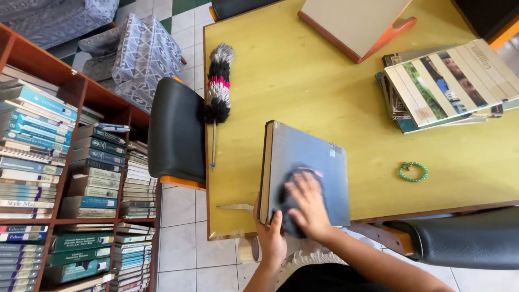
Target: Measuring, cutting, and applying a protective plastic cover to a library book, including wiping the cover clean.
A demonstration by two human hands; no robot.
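**Book Cover Wiping: Near Table Edge**

Large grey hardcover book (305, 173) lies flat at the yellow table's (303, 81) near edge. Left hand (270, 240) grips its near-left corner. Right hand (308, 205), fingers spread, presses a dark cloth (289, 197) on the cover. Recommended: steady hold, even overlapping strokes.

Book (303, 162) on table (303, 81), duster (219, 84) left, book stack (448, 86) right
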